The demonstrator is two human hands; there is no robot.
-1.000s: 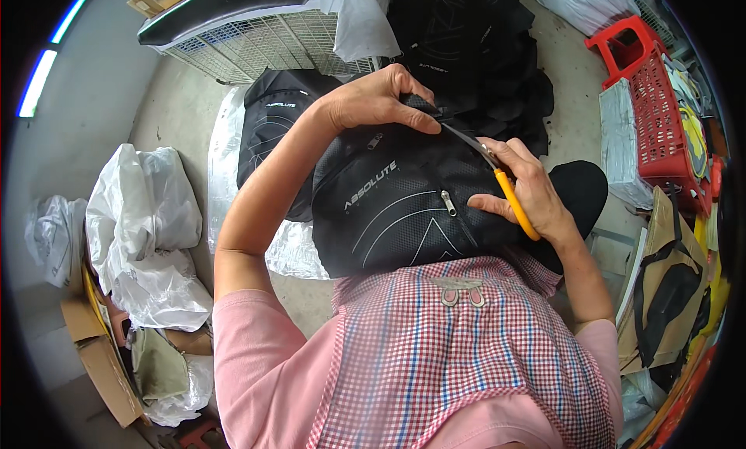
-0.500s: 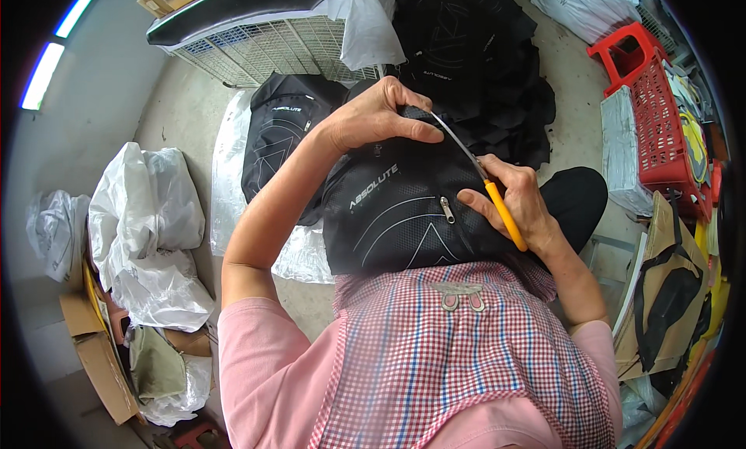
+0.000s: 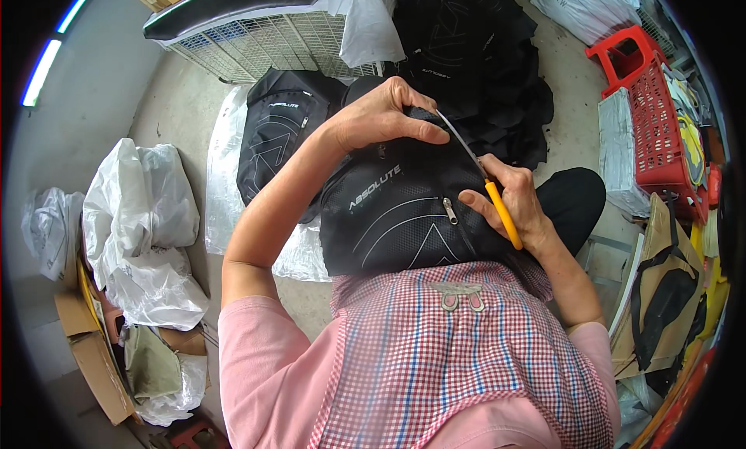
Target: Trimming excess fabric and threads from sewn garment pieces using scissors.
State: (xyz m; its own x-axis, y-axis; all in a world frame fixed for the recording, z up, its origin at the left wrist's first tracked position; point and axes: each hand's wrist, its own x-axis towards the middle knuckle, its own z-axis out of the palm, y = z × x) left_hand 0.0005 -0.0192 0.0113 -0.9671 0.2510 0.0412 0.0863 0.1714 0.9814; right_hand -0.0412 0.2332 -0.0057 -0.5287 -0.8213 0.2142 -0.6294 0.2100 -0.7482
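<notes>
Across my lap lies a black fabric panel (image 3: 388, 227) with pale curved lines, light lettering and a small metal zipper pull (image 3: 450, 210). My left hand (image 3: 392, 119) is closed on the panel's far edge, thumb and fingers pinching it. In my right hand (image 3: 511, 196) is a slim-bladed tool with a straight orange handle (image 3: 505, 216); its exact kind I cannot tell. The thin metal blade slants up and left, and its tip meets the fabric edge beside my left fingers. My right thumb rests over the panel, right of the zipper pull.
More black panels are spread on the floor ahead (image 3: 474, 68), and a similar piece (image 3: 276, 138) lies to the left on clear plastic. A wire cage (image 3: 249, 49) stands beyond. White plastic bags (image 3: 140, 224) and cardboard are at left; a red basket (image 3: 660, 130) is at right.
Both hands hold almost the same pose, with the blade tip still at the fabric edge. The whole view has shifted very slightly.
</notes>
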